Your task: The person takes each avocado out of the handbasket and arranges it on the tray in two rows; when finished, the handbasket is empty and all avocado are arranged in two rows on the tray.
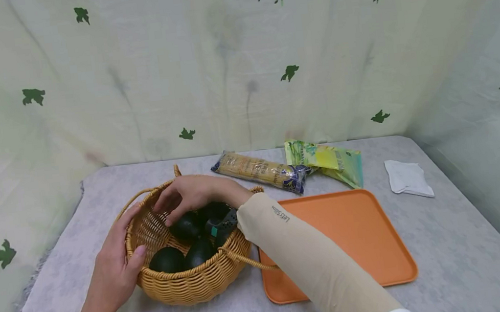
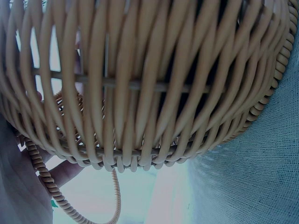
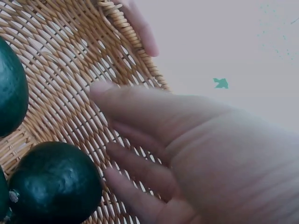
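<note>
Wicker, tan and rounded, makes up the basket [image 1: 191, 289] at the left of the table [image 1: 467, 255], with several dark green fruits [image 1: 168, 260] inside. The left hand [image 1: 112, 259] grips its near-left rim, thumb apart from the fingers. The right hand [image 1: 194, 190] reaches over the far rim, its fingers loosely bent and slightly spread, holding nothing, close to one fruit; whether they touch it, I cannot tell. A beige sleeve [image 1: 306, 242] crosses the orange tray [image 1: 356, 236], hiding part of it, and a basket handle [image 1: 250, 263] overlaps the tray's left edge. Behind lie a long noodle packet [image 1: 256, 169] and a green packet [image 1: 324, 159], near each other, their print too small to read; a white packet [image 1: 407, 178] lies farther right. The right wrist's dark strap [image 1: 222, 226] covers some fruit, so their number is unclear. In the left wrist view, weave fills most of the picture and the hand is cut off.
</note>
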`<action>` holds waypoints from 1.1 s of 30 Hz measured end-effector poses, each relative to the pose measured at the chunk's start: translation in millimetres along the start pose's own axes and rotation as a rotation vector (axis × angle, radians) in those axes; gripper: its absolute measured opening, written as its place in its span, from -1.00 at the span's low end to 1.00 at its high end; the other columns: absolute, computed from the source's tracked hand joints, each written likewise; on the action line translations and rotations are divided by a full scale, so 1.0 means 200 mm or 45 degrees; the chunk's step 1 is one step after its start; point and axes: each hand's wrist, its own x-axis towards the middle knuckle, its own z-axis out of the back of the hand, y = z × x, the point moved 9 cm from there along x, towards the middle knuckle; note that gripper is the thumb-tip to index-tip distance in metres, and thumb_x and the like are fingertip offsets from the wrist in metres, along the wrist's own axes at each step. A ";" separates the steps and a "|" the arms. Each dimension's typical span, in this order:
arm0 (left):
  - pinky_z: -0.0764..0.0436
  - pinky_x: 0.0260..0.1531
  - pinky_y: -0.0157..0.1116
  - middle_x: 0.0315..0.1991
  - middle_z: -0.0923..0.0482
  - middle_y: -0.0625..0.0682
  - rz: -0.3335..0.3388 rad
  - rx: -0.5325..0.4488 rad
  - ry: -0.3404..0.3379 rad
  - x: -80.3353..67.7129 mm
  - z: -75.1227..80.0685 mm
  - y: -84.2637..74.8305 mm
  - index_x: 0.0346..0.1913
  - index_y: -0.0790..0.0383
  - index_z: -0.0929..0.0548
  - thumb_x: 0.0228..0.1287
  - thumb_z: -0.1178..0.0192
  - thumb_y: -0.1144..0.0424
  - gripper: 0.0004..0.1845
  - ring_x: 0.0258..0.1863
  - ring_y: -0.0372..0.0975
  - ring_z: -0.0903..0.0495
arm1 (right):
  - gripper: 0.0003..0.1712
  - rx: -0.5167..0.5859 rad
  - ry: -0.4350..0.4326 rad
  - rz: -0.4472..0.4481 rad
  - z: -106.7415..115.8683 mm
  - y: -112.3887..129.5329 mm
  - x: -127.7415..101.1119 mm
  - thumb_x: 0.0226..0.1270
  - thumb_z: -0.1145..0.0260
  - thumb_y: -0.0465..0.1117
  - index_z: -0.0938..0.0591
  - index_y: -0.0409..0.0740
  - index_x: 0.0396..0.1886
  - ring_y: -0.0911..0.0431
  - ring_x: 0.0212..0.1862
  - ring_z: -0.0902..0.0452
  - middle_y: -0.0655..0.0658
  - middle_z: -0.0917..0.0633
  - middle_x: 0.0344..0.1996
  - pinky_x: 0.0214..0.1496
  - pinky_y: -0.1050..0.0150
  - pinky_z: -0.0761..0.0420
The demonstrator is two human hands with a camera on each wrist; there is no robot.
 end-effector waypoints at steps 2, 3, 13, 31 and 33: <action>-0.05 0.22 -0.71 0.55 -0.24 0.16 0.001 0.003 0.001 0.00 0.00 0.00 0.65 -0.05 -0.15 0.36 -0.09 0.26 -0.21 0.39 0.15 -0.32 | -0.44 -0.037 0.006 -0.001 0.00 -0.01 0.00 0.38 -0.44 -0.17 -0.61 -0.20 0.33 0.23 0.16 -0.63 -0.11 -0.72 0.19 0.11 0.57 -0.49; -0.05 0.22 -0.71 0.55 -0.24 0.16 0.002 0.003 0.001 0.00 0.00 0.00 0.65 -0.05 -0.14 0.36 -0.09 0.26 -0.21 0.39 0.15 -0.32 | -0.44 -0.053 0.008 -0.003 -0.01 -0.01 0.00 0.37 -0.44 -0.16 -0.62 -0.19 0.33 0.24 0.16 -0.63 -0.11 -0.72 0.19 0.11 0.57 -0.49; -0.07 0.23 -0.70 0.54 -0.26 0.17 -0.012 -0.003 -0.015 -0.01 -0.01 0.01 0.64 -0.02 -0.17 0.35 -0.09 0.27 -0.21 0.38 0.05 -0.32 | -0.34 -0.227 0.099 -0.117 -0.05 -0.07 0.02 0.38 -0.45 -0.12 -0.53 -0.11 0.44 0.23 0.30 -0.52 -0.02 -0.62 0.33 0.21 0.55 -0.43; -0.12 0.19 -0.72 0.52 -0.29 0.16 -0.032 -0.011 -0.031 0.00 0.00 0.00 0.63 -0.01 -0.19 0.34 -0.09 0.26 -0.22 0.35 -0.09 -0.33 | -0.27 -0.447 0.232 -0.202 -0.10 -0.10 0.00 0.39 -0.43 -0.04 -0.46 0.05 0.52 0.20 0.31 -0.48 -0.01 -0.56 0.37 0.21 0.45 -0.44; -0.11 0.19 -0.73 0.52 -0.29 0.17 -0.026 -0.009 -0.026 0.00 0.00 0.00 0.63 -0.03 -0.19 0.35 -0.09 0.25 -0.22 0.34 -0.02 -0.34 | -0.27 -0.433 0.231 -0.212 -0.10 -0.11 0.00 0.38 -0.43 -0.04 -0.46 0.05 0.52 0.19 0.33 -0.47 -0.02 -0.56 0.38 0.24 0.44 -0.44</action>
